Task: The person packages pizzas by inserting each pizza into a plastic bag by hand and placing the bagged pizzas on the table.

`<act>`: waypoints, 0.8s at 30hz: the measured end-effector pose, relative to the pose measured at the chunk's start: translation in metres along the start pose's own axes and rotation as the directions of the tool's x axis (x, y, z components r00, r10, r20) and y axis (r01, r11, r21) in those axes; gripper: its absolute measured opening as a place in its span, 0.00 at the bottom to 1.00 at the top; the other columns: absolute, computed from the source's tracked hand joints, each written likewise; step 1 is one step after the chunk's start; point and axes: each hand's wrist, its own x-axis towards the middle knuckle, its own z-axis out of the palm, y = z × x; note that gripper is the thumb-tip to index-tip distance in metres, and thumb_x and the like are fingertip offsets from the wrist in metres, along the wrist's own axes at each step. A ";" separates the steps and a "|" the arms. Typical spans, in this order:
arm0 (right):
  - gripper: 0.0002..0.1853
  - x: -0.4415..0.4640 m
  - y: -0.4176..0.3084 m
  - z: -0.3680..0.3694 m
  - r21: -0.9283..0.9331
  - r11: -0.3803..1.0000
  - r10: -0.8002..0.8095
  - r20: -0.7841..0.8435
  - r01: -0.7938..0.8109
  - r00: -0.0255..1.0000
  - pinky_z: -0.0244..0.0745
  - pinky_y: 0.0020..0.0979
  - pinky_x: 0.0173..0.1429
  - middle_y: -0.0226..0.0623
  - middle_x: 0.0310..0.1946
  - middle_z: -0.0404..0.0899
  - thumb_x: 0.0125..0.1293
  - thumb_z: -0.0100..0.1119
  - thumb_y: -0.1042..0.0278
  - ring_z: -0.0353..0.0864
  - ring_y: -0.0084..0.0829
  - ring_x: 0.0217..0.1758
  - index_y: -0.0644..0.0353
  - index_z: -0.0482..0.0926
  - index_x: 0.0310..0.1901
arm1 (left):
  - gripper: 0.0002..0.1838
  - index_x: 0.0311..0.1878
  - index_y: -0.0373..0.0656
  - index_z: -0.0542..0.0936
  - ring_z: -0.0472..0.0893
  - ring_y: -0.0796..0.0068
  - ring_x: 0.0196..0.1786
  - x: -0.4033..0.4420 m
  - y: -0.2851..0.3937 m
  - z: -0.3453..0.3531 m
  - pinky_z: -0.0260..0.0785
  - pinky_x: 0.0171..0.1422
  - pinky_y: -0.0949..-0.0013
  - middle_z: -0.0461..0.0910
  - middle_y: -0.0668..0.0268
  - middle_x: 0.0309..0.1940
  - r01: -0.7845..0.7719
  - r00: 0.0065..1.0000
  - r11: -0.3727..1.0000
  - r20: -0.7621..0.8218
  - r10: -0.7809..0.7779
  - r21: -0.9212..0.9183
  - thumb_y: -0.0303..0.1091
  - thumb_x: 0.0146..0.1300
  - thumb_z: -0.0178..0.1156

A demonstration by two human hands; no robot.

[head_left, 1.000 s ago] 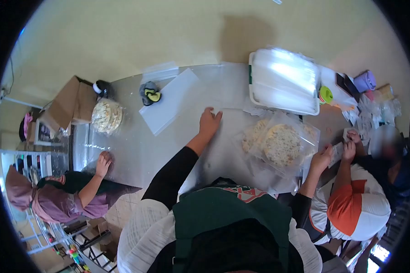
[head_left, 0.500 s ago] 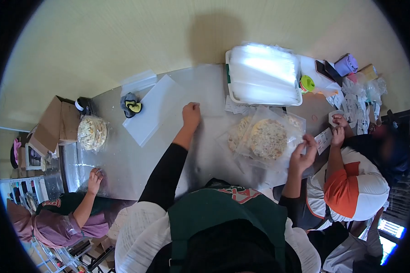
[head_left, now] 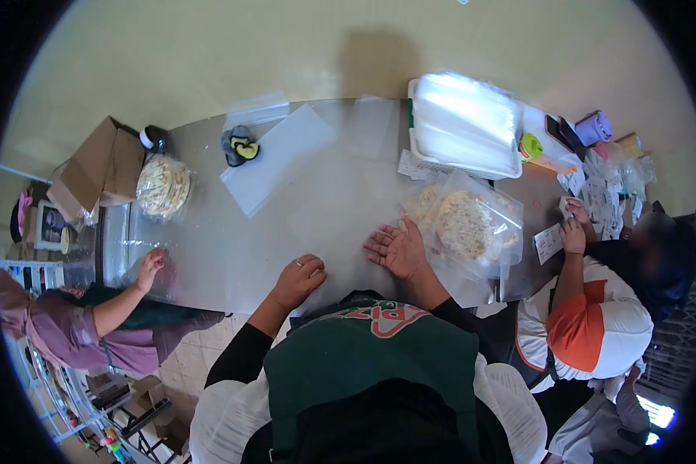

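Note:
My left hand (head_left: pixel 299 280), wearing a ring, is low over the near part of the metal table (head_left: pixel 274 232). Its fingers are curled in, and no object shows in them. To its right, my right hand (head_left: pixel 398 251) lies open, palm up, fingers spread and holding nothing. Just beyond that hand is a group of flat round pizzas in clear bags (head_left: pixel 464 226), pale and speckled on top. The bags overlap, so the pizzas underneath are partly hidden. Neither hand grips them.
A white basket of clear bags (head_left: pixel 465 168) stands at the back. A translucent sheet (head_left: pixel 274 158) and a dark grey-yellow bundle (head_left: pixel 240 147) lie left. Further left are stacked pizzas (head_left: pixel 162 185), a cardboard box (head_left: pixel 100 166) and one co-worker's hand (head_left: pixel 151 268). Another co-worker's hands (head_left: pixel 574 232) are at right.
My left hand has drawn back toward me from mid-table. The right hand has left the bagged pizzas, moved left and turned palm up. The view has shifted slightly.

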 end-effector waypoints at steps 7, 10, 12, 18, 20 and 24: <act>0.25 0.023 0.010 -0.026 -0.126 0.988 0.068 -0.193 -0.093 0.979 0.77 0.41 0.40 0.46 0.48 0.74 0.61 0.55 0.54 0.79 0.42 0.43 0.60 0.64 0.55 | 0.09 0.32 0.42 0.75 0.77 0.63 0.44 -0.059 0.021 0.010 0.73 0.44 0.65 0.77 0.62 0.37 0.151 0.988 0.988 0.047 -0.149 -0.035 0.28 0.45 0.58; 0.25 0.024 0.015 -0.011 -0.503 0.864 -0.129 -0.183 0.020 0.975 0.77 0.35 0.37 0.44 0.42 0.77 0.58 0.56 0.71 0.80 0.38 0.38 0.63 0.63 0.58 | 0.09 0.33 0.42 0.76 0.78 0.61 0.42 -0.071 0.022 0.015 0.72 0.43 0.64 0.78 0.62 0.35 0.232 0.971 0.969 -0.033 -0.235 -0.083 0.26 0.44 0.60; 0.27 0.018 0.014 0.010 -0.676 0.733 -0.240 -0.153 0.076 0.959 0.77 0.31 0.36 0.44 0.40 0.78 0.57 0.55 0.77 0.81 0.35 0.36 0.65 0.61 0.60 | 0.08 0.33 0.43 0.76 0.78 0.62 0.39 -0.070 0.024 0.017 0.72 0.42 0.66 0.78 0.62 0.34 0.317 0.927 0.940 -0.167 -0.336 -0.129 0.25 0.47 0.61; 0.25 0.033 -0.003 0.020 -0.665 0.746 -0.141 -0.137 0.015 0.980 0.79 0.30 0.33 0.45 0.38 0.77 0.59 0.52 0.73 0.81 0.36 0.33 0.66 0.62 0.58 | 0.10 0.43 0.40 0.72 0.77 0.77 0.35 -0.063 0.010 0.017 0.69 0.37 0.74 0.77 0.67 0.30 0.612 0.300 0.411 -0.283 -0.911 -0.676 0.29 0.60 0.60; 0.22 0.038 -0.013 0.022 -0.518 0.840 0.066 -0.195 -0.160 0.979 0.79 0.33 0.34 0.43 0.37 0.77 0.60 0.52 0.70 0.80 0.37 0.35 0.67 0.65 0.56 | 0.15 0.48 0.40 0.69 0.75 0.82 0.34 -0.054 -0.004 0.008 0.68 0.34 0.76 0.76 0.69 0.28 0.493 0.128 0.192 -0.148 -0.981 -0.848 0.31 0.61 0.60; 0.19 0.043 -0.015 0.022 -0.779 0.604 -0.082 -0.271 -0.168 0.959 0.77 0.36 0.37 0.45 0.35 0.78 0.62 0.53 0.61 0.80 0.39 0.35 0.67 0.69 0.48 | 0.29 0.56 0.35 0.63 0.76 0.72 0.33 -0.059 -0.043 0.027 0.70 0.42 0.70 0.76 0.61 0.31 0.714 0.097 0.195 -0.180 -0.979 -0.673 0.34 0.55 0.65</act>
